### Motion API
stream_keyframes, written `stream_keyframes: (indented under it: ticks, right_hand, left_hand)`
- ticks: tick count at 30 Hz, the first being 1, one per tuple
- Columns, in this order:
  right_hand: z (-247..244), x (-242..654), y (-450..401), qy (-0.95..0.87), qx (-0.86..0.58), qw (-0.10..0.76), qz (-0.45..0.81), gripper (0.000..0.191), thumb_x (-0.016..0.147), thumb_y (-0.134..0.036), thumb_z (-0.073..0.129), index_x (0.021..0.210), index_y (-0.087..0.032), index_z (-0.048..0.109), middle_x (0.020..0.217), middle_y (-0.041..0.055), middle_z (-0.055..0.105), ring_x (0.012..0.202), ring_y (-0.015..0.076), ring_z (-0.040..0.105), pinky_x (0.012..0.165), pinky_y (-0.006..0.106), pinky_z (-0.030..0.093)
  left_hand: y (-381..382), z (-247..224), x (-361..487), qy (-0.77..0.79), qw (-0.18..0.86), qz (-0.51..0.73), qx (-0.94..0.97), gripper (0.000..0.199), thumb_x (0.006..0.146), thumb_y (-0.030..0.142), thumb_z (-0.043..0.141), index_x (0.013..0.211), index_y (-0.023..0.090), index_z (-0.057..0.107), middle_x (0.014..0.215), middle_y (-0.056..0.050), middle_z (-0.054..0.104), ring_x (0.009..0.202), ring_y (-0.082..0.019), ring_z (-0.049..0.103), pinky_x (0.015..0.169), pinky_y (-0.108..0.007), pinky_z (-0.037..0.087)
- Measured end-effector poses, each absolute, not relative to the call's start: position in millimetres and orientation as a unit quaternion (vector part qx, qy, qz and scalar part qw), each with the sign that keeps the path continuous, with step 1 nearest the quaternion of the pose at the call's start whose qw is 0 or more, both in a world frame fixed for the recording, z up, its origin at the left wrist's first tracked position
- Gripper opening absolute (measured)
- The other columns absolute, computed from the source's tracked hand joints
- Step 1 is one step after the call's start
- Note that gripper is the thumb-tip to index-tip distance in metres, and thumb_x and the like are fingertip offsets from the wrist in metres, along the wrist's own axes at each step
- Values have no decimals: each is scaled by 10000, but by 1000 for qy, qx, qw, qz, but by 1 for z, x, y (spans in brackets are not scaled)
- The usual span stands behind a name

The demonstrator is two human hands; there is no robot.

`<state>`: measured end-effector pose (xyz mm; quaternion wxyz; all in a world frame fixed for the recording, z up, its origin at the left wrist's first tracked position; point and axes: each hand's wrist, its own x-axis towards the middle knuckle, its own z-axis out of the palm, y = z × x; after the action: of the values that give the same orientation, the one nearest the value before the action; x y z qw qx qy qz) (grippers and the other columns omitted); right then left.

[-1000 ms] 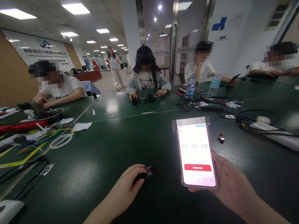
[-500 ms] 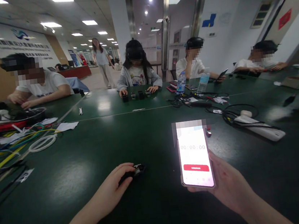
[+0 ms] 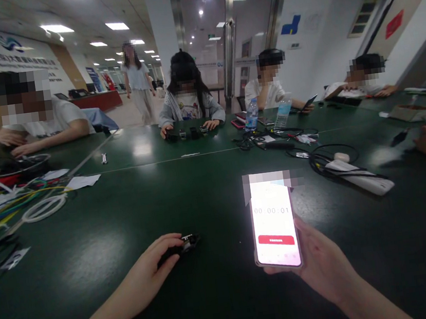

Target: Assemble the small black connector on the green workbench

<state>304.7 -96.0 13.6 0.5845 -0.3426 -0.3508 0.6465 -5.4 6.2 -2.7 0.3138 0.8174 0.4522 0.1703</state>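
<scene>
The phone point(image 3: 274, 224) stands tilted up in the right hand point(image 3: 317, 250), whose fingers are closed around its back and lower edge; from here I read 00:00:01 on its lit screen, above a red button. Over to the left, the left hand point(image 3: 153, 262) curls loosely over a small black object point(image 3: 189, 241) on the green table point(image 3: 202, 197), thumb a little parted from the fingers; I can't tell whether they grip it. Beyond the phone, a white power strip point(image 3: 360, 177) lies to the right among black cables point(image 3: 316, 165).
</scene>
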Motion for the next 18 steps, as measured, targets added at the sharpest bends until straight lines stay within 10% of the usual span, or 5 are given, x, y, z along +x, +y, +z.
stream_keyframes:
  ticks: [9, 18]
  right_hand:
    - [9, 319, -97, -261, -248, 592, 721, 694, 962, -255, 534, 1366, -209, -29, 1288, 135, 274, 1153, 330, 255, 896, 489, 392]
    - [7, 342, -96, -185, -353, 549, 735, 364, 1085, -215, 172, 1425, -174, 49, 1226, 147, 359, 1056, 332, 401, 822, 466, 447]
  left_hand:
    - [7, -5, -7, 450, 314, 177, 817, 300, 817, 363, 414, 1075, 295, 553, 1242, -7, 507, 1110, -232, 505, 948, -422, 422]
    - [9, -8, -8, 453, 313, 171, 817, 303, 824, 357, 416, 1087, 287, 549, 1254, -11, 499, 1135, -229, 487, 982, -433, 388]
